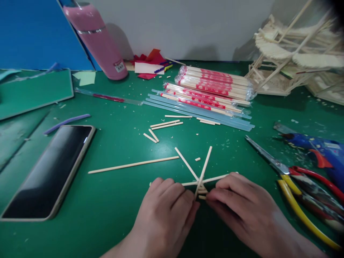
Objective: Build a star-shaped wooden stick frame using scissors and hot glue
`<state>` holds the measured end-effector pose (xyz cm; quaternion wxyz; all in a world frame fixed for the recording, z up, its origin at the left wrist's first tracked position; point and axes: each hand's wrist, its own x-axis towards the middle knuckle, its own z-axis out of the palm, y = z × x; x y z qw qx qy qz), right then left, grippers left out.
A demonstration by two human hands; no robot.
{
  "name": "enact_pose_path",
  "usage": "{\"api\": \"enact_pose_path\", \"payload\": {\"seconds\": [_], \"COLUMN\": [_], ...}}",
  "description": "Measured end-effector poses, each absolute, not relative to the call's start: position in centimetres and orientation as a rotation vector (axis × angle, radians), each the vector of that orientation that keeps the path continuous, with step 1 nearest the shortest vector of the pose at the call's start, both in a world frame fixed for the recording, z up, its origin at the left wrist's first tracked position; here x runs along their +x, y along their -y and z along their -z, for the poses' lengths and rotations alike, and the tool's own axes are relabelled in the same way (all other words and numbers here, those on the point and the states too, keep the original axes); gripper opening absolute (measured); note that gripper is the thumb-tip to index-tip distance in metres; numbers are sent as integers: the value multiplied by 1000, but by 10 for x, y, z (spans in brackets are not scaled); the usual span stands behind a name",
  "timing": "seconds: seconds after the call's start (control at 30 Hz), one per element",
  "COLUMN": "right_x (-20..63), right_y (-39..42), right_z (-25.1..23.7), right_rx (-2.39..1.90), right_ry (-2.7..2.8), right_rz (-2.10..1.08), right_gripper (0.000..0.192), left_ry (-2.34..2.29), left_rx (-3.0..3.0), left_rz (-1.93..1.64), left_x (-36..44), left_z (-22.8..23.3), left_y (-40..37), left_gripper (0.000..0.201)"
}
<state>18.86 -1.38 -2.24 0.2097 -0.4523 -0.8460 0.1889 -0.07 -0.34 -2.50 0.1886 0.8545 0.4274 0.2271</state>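
Note:
Both hands are closed around a small frame of crossed wooden sticks (pixel 204 168) low over the green table. My left hand (pixel 166 211) grips its left side, the fingers curled and the thumb near the crossing point. On the other side my right hand (pixel 239 204) pinches the frame near a few short stick ends. Two sticks rise out in a V, and one runs sideways beneath both hands. The lower part of the frame is hidden by my fingers. A long loose stick (pixel 134 165) lies left of the frame, and several short cut sticks (pixel 166 124) lie beyond it.
A phone (pixel 45 175) lies at left, a pink bottle (pixel 94 39) behind it. Wrapped chopsticks (pixel 215 82) and blue glue sticks (pixel 199 114) lie at the back. Pliers with red and yellow handles (pixel 290 175), a blue glue gun (pixel 314 147) and a stick model (pixel 295 53) are at right.

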Motion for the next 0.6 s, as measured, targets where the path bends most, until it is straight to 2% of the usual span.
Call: {"api": "enact_pose_path", "payload": {"seconds": [0.27, 0.6], "right_x": [185, 184], "right_y": [15, 14], "right_z": [23, 21], "right_rx": [-1292, -1357], "right_ry": [2345, 2336], "right_rz": [-442, -527], "right_gripper": [15, 20], "left_ry": [-1241, -1284], "left_rx": [2422, 2491], "left_rz": [-636, -660], "left_x": [1, 12], "left_z": [24, 24], "left_y": [4, 5], "left_gripper": [20, 24]}}
